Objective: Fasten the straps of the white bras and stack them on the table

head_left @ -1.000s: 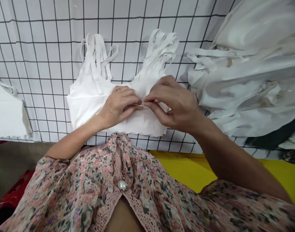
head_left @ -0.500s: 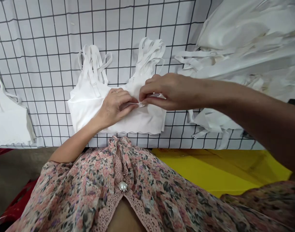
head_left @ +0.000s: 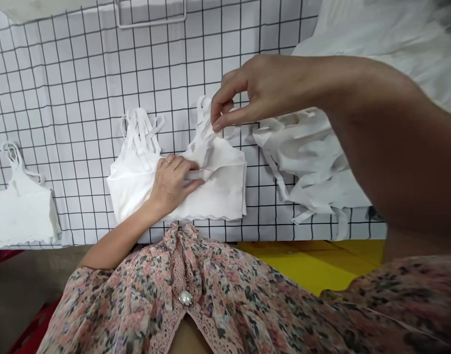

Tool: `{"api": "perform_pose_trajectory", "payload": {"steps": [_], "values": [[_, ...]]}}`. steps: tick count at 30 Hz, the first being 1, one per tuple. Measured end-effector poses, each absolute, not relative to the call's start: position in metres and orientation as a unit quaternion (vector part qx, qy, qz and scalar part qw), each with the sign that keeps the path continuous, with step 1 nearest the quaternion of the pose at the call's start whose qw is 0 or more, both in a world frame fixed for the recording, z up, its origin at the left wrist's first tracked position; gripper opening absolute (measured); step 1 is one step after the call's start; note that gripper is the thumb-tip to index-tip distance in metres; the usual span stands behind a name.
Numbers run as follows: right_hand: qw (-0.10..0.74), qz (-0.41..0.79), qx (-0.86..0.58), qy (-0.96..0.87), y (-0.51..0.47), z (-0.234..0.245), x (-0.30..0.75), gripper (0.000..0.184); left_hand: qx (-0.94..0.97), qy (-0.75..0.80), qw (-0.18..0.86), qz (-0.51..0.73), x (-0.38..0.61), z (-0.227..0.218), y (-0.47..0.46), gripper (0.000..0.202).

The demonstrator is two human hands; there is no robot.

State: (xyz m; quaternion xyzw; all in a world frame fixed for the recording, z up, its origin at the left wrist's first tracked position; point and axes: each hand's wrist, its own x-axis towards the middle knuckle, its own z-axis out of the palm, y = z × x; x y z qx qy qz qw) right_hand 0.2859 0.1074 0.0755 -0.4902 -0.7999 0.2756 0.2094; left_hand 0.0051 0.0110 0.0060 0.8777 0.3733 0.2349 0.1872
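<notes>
A stack of white strappy bras [head_left: 225,191] lies in front of me, its straps bunched at the top on both sides. My left hand [head_left: 173,181] rests on the middle of the stack, thumb and fingers pinching a narrow white band of the top bra. Above the right cup, my right hand [head_left: 243,98] is raised with thumb and index fingertip pressed together, close to the straps. A loose fold of the bra stands just below those fingertips. Whatever they pinch is too small to make out.
Another white bra stack [head_left: 22,211] lies at the left. Loose white garments [head_left: 314,162] are heaped at the right, partly behind my right forearm. Everything lies on a grid-patterned cloth [head_left: 181,64]. A white wire frame [head_left: 153,23] is at the far edge; something yellow [head_left: 314,270] sits below the table edge.
My right hand has moved up, away from my left hand, and part of the bra now stands in a fold. My left hand keeps its pinch. The view has tilted upward.
</notes>
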Motion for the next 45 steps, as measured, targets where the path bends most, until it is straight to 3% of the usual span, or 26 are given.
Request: {"api": "perform_pose_trajectory", "payload": {"steps": [3, 7, 10, 13, 16, 19, 21, 24, 30, 35, 39, 42, 45], "values": [[0.075, 0.333, -0.426, -0.838, 0.132, 0.094, 0.292, 0.044, 0.879, 0.367, 0.19, 0.237, 0.004, 0.007, 0.012, 0.03], [0.025, 0.336, -0.494, -0.802, 0.149, 0.099, 0.29, 0.032, 0.878, 0.373, 0.197, 0.227, 0.001, 0.007, 0.012, 0.028], [0.037, 0.356, -0.556, -0.75, 0.149, 0.086, 0.285, 0.025, 0.879, 0.364, 0.191, 0.24, 0.0, 0.005, 0.012, 0.029], [0.073, 0.384, -0.552, -0.736, 0.151, 0.073, 0.286, 0.03, 0.883, 0.362, 0.184, 0.237, -0.001, 0.003, 0.013, 0.031], [0.102, 0.409, -0.541, -0.728, 0.151, 0.069, 0.292, 0.021, 0.88, 0.377, 0.193, 0.215, -0.001, 0.003, 0.015, 0.03], [0.169, 0.351, -0.564, -0.728, 0.13, 0.071, 0.291, 0.013, 0.876, 0.383, 0.219, 0.197, 0.0, 0.004, 0.015, 0.028], [0.233, 0.255, -0.59, -0.73, 0.094, 0.069, 0.276, 0.024, 0.872, 0.386, 0.231, 0.192, 0.001, 0.004, 0.015, 0.027], [0.279, 0.136, -0.602, -0.736, 0.009, 0.053, 0.233, 0.057, 0.866, 0.392, 0.24, 0.196, 0.003, 0.002, 0.015, 0.026], [0.113, 0.104, -0.673, -0.723, -0.126, -0.003, 0.191, 0.099, 0.874, 0.379, 0.235, 0.192, 0.002, 0.001, 0.022, 0.028], [0.125, 0.053, -0.702, -0.699, -0.123, -0.002, 0.196, 0.095, 0.889, 0.337, 0.164, 0.262, -0.004, 0.016, 0.004, 0.039], [0.118, 0.086, -0.654, -0.742, -0.108, -0.002, 0.168, 0.087, 0.909, 0.326, 0.147, 0.214, -0.019, 0.008, -0.028, 0.059], [0.101, 0.117, -0.67, -0.726, -0.118, -0.009, 0.167, 0.087, 0.902, 0.368, 0.173, 0.144, -0.051, -0.001, -0.042, 0.082], [0.137, 0.112, -0.72, -0.672, -0.135, -0.007, 0.193, 0.083, 0.85, 0.477, 0.166, 0.15, -0.099, 0.009, -0.048, 0.08]]}}
